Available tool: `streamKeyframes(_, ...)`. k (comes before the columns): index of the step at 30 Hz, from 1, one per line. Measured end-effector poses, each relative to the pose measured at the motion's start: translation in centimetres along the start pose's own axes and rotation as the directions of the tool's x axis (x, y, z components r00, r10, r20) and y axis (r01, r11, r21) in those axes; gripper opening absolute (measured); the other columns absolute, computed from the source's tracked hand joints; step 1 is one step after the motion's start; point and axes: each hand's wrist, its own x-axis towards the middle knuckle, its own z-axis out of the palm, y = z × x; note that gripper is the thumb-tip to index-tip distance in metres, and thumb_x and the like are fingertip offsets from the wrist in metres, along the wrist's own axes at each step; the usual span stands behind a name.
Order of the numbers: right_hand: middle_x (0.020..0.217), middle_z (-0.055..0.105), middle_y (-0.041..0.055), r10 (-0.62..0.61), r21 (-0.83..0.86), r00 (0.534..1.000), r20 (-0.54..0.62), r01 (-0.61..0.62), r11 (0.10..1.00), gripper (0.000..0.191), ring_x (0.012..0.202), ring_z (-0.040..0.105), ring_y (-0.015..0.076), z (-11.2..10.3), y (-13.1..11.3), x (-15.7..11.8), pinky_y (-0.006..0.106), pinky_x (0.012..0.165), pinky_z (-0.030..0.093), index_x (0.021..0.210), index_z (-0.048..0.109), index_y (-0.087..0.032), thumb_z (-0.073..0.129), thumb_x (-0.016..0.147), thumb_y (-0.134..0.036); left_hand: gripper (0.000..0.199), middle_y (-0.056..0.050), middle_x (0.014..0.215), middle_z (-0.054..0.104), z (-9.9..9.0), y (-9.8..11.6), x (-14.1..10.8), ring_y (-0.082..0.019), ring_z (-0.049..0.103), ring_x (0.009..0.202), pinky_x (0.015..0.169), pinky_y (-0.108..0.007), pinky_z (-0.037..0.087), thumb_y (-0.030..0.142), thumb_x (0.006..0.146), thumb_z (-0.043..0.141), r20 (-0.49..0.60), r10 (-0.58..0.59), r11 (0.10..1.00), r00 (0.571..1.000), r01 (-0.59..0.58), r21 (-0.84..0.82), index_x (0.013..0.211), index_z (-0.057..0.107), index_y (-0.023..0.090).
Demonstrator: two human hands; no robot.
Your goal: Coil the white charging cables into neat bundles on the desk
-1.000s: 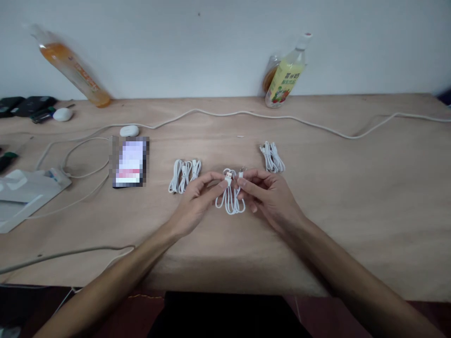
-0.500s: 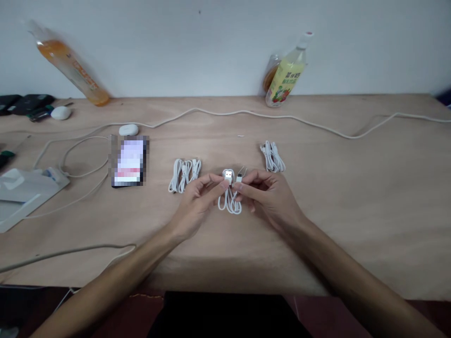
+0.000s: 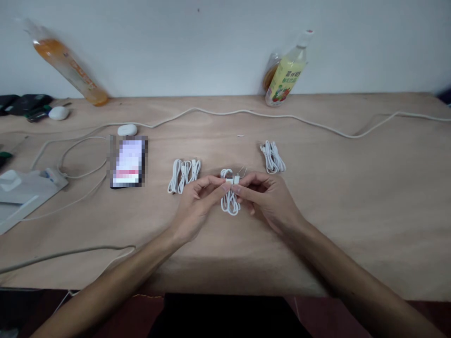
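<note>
Near the middle of the table, a coiled white cable [image 3: 230, 206] hangs between my two hands. My left hand [image 3: 197, 199] pinches one white connector [image 3: 229, 180] of it between thumb and fingers. A second white connector [image 3: 237, 179] is pinched by my right hand [image 3: 269, 195], close beside the first. A thin wire tie sticks up by my right fingertips. Several bundled white cables [image 3: 183, 176] lie just behind my left hand. Another white bundle [image 3: 273, 157] rests behind my right hand.
A phone [image 3: 128, 162] and a white case [image 3: 127, 130] lie to the left, near a white tray [image 3: 31, 204] and loose cords. An orange bottle [image 3: 70, 68] and a yellow bottle [image 3: 287, 72] stand by the wall. A long white cord [image 3: 243, 111] crosses the table's back.
The two connectors have come closer together and their ends have turned, so the metal face of the left one shows less. Both hands keep their grip.
</note>
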Motion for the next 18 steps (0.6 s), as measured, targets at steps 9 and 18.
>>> streamKeyframes(9,0.075,0.078,0.0011,-0.022,0.056,0.999,0.026,0.020,0.998,0.031,0.063,0.070,0.0151,0.05,0.18,0.12,0.020,0.041,0.045,0.102,0.084,-0.023,0.093,0.081,-0.044,0.025,-0.002,0.088,0.077,-0.26,-0.12,0.18,-0.015,0.065,0.083,0.081,-0.029,0.051,0.043,0.078,0.097,-0.039,0.032,0.999,0.999,-0.031,0.014,0.083,0.085,0.021)
streamKeyframes(18,0.070,0.075,0.0010,-0.063,-0.006,0.997,-0.040,0.063,0.998,0.029,0.057,0.064,0.0130,0.20,0.29,0.07,0.021,0.042,0.046,0.087,0.082,-0.022,0.095,0.079,-0.047,0.022,-0.002,0.085,0.076,0.08,0.19,0.08,-0.016,0.066,0.081,0.081,-0.030,0.053,0.040,0.080,0.095,-0.022,0.089,0.986,0.996,-0.085,0.143,0.082,0.085,0.021)
